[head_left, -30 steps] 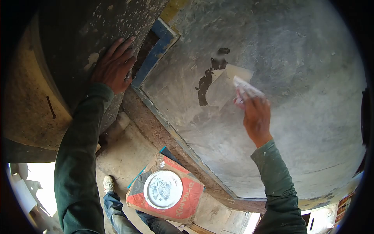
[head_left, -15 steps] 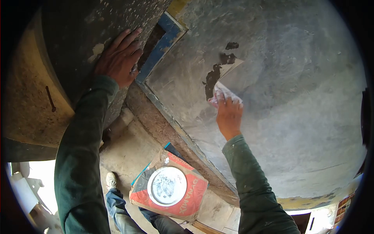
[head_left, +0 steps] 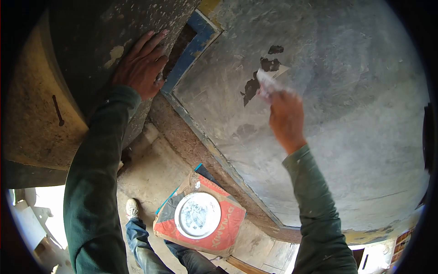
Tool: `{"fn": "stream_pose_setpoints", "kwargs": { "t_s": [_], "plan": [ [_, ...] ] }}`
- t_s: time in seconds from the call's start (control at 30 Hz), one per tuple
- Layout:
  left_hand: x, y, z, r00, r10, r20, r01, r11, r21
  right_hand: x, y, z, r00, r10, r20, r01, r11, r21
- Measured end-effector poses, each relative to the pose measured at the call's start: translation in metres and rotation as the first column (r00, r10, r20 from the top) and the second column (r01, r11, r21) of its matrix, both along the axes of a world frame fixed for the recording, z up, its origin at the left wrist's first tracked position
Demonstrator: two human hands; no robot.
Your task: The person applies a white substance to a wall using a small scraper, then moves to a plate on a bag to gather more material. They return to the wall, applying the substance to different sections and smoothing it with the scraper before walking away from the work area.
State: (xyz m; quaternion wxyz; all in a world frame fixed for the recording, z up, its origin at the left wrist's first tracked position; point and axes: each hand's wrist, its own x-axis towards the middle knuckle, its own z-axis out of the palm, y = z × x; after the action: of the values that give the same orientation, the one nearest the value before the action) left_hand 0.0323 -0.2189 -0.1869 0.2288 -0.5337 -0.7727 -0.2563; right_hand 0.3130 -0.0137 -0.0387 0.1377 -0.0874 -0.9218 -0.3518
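My left hand (head_left: 140, 64) lies flat with fingers spread on the dark, speckled wall (head_left: 96, 27), beside the corner of a blue frame (head_left: 196, 34). My right hand (head_left: 287, 116) is closed around a thin white-and-pink smeared piece (head_left: 268, 82); I cannot tell whether it is a scraper or a folded sheet. Its pale end overlaps the dark bare patch (head_left: 250, 90) on the grey wall (head_left: 346, 137). A small pale flap (head_left: 280, 71) shows just beyond that end. Higher up are more dark patches (head_left: 275, 49).
Below, a white round dish (head_left: 218, 214) with whitish residue stands on a red and brown Dynamix sack (head_left: 235, 219). A shoe (head_left: 132, 208) and trouser legs show on the concrete floor (head_left: 150, 173). A tan curved surface with a rusty nail (head_left: 58, 111) is at left.
My right hand has moved right and slightly up, its pale piece turning across the dark patch. The large pale flap there looks smaller. My left hand has stayed in place.
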Motion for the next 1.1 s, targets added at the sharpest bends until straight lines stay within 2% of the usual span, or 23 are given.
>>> {"fn": "stream_pose_setpoints", "kwargs": {
  "t_s": [0.1, 0.13, 0.2, 0.3, 0.37, 0.43, 0.53, 0.57, 0.67, 0.7, 0.77, 0.83, 0.87, 0.9, 0.93, 1.0, 1.1],
  "plan": [
    [-0.001, -0.001, 0.000, 1.000, 0.010, -0.010, -0.010, 1.000, -0.010, -0.051, 0.013, 0.064, 0.989, 0.140, -0.036, -0.126, 0.954, 0.271],
    [0.000, 0.000, 0.000, 1.000, 0.011, -0.012, -0.011, 1.000, -0.012, -0.063, 0.022, 0.069, 0.989, 0.140, -0.037, -0.125, 0.954, 0.273],
    [0.000, -0.001, 0.002, 1.000, 0.010, -0.007, -0.010, 1.000, -0.018, -0.079, 0.033, 0.071, 0.996, 0.090, -0.004, -0.082, 0.919, 0.386],
    [0.000, -0.001, 0.001, 1.000, 0.005, -0.005, -0.005, 1.000, -0.028, -0.072, 0.030, 0.037, 0.998, 0.009, 0.056, -0.029, 0.927, 0.373],
    [-0.003, -0.001, -0.002, 1.000, 0.014, -0.014, -0.015, 0.999, -0.039, -0.053, 0.037, -0.002, 0.995, 0.007, 0.104, -0.037, 0.955, 0.295],
    [-0.004, 0.002, -0.007, 0.998, -0.019, -0.065, 0.025, 0.995, 0.101, -0.029, 0.039, -0.044, 0.985, -0.021, 0.174, -0.023, 0.968, 0.249],
    [-0.004, 0.001, -0.006, 0.999, -0.009, -0.052, 0.013, 0.998, 0.068, 0.004, 0.035, -0.092, 0.947, -0.110, 0.301, 0.047, 0.976, 0.211],
    [-0.003, 0.000, -0.004, 0.999, -0.006, -0.054, 0.009, 0.998, 0.067, 0.014, 0.037, -0.107, 0.948, -0.106, 0.299, 0.043, 0.977, 0.209],
    [0.000, -0.001, 0.001, 1.000, -0.004, -0.007, 0.003, 1.000, -0.022, 0.030, 0.040, -0.124, 0.879, -0.049, 0.474, 0.031, 0.998, 0.047],
    [0.000, 0.000, 0.001, 1.000, -0.006, -0.005, 0.006, 1.000, -0.020, 0.026, 0.037, -0.114, 0.881, -0.047, 0.470, 0.028, 0.998, 0.048],
    [-0.002, -0.003, 0.000, 1.000, 0.000, 0.001, 0.000, 1.000, -0.018, 0.001, 0.021, -0.071, 0.910, -0.062, 0.409, 0.103, 0.992, -0.078],
    [0.000, -0.001, 0.001, 1.000, 0.006, -0.004, -0.006, 0.999, -0.036, -0.032, 0.005, -0.015, 0.968, 0.121, 0.221, -0.118, 0.993, -0.026],
    [0.002, 0.000, 0.001, 1.000, -0.007, 0.001, 0.007, 0.999, -0.031, -0.047, 0.003, 0.010, 0.966, 0.145, 0.216, -0.164, 0.984, 0.072],
    [0.004, -0.002, 0.003, 1.000, 0.004, 0.003, -0.003, 0.999, -0.049, -0.060, 0.007, 0.028, 0.961, 0.174, 0.213, -0.212, 0.962, 0.170],
    [0.003, -0.003, 0.005, 1.000, 0.022, -0.001, -0.022, 0.997, -0.067, -0.067, 0.023, 0.037, 0.962, 0.171, 0.213, -0.210, 0.962, 0.177],
    [-0.001, -0.003, 0.002, 1.000, 0.017, -0.005, -0.017, 0.998, -0.055, -0.071, 0.056, 0.048, 0.896, 0.237, 0.375, -0.376, 0.855, 0.357],
    [0.001, -0.002, 0.002, 1.000, 0.016, -0.004, -0.017, 0.998, -0.058, -0.056, 0.081, 0.050, 0.889, 0.147, 0.433, -0.352, 0.824, 0.444]
  ]
}}
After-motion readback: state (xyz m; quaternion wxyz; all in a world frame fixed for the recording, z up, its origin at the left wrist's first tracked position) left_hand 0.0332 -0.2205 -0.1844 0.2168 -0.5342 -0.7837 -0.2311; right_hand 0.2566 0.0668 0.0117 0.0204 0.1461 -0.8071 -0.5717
